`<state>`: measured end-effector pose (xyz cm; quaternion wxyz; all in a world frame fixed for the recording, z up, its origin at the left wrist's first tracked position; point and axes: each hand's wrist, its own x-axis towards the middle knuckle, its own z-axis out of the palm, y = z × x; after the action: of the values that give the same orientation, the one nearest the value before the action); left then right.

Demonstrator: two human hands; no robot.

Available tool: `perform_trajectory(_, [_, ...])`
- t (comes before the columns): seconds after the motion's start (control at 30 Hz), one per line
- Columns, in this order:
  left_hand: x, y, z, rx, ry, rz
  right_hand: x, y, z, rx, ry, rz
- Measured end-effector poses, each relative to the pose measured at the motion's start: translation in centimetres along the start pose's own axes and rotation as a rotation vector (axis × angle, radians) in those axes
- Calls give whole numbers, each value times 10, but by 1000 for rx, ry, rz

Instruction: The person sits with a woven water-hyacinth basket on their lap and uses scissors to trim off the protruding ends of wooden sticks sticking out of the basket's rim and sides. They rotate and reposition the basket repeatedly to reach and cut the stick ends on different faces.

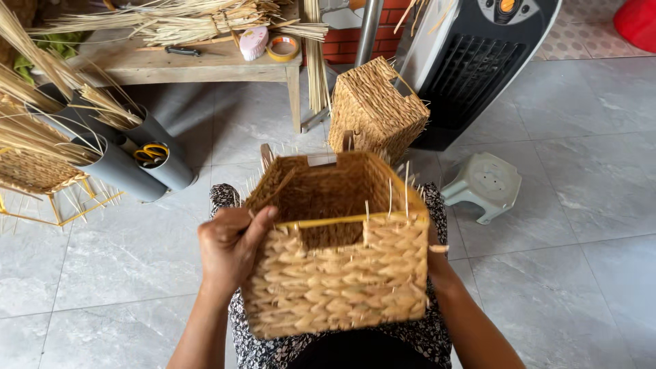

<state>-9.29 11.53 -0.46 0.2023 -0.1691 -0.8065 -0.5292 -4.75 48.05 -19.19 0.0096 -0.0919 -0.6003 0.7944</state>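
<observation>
A square woven straw basket (342, 273) with a yellow wire rim rests on my lap, open side up, with loose straw ends sticking out of its top. My left hand (229, 246) grips its left wall, thumb hooked over the rim. My right hand (435, 256) presses against the right wall and is mostly hidden behind the basket; only the wrist and the edge of the hand show.
A second woven basket (376, 109) lies tipped on the tiled floor ahead. A small grey plastic stool (485, 184) stands at right, a black-and-white fan unit (471, 61) behind. Grey tubes (123, 167) holding straw and scissors lie at left, near a wooden table (205, 65).
</observation>
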Motion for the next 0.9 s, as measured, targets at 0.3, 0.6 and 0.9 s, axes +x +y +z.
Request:
perform_trajectory(0.3, [-63,-37,-72,-85,192,-211,65,35,69,-286,250,260])
perform_trajectory(0.6, [-112,-90,-149,250,240,-566,79,72,105,-1013,286,245])
perform_trajectory(0.9, [-82,-134,-120,346,102,-615,105,69,107,-1144,257,325])
